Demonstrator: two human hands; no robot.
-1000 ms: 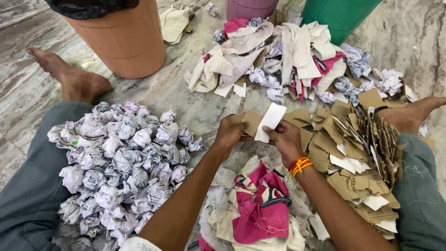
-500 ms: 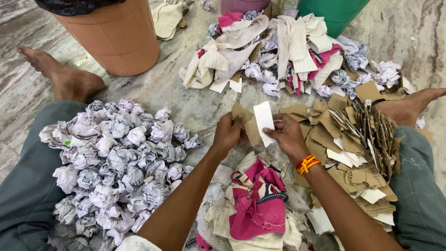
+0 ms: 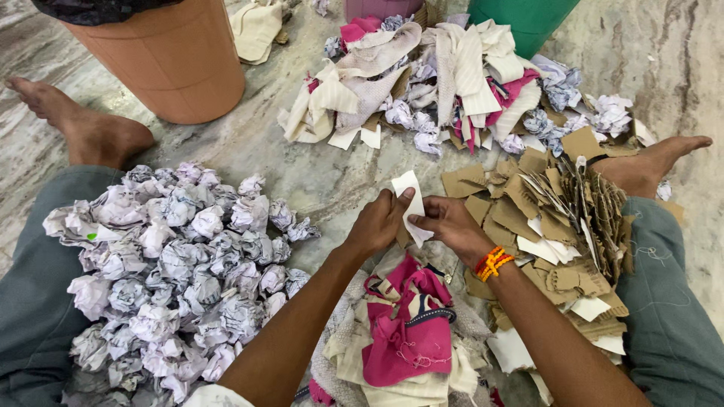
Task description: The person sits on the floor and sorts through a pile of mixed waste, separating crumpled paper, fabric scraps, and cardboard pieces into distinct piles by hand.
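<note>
My left hand and my right hand meet in the middle of the view, both pinching one small white card piece held upright between them. A bit of brown cardboard shows behind the fingers. An orange bead bracelet circles my right wrist. Just below the hands lies a heap of pink and cream cloth scraps. To the right sits a pile of torn brown cardboard pieces.
Crumpled paper balls fill the left side over my left leg. A mixed heap of cloth, paper and card lies ahead. An orange bin, a pink bin and a green bin stand behind on the marble floor.
The hands have drawn closer together and both now grip the white piece, which has turned upright. The brown cardboard in the left hand is mostly hidden. The view shifted slightly.
</note>
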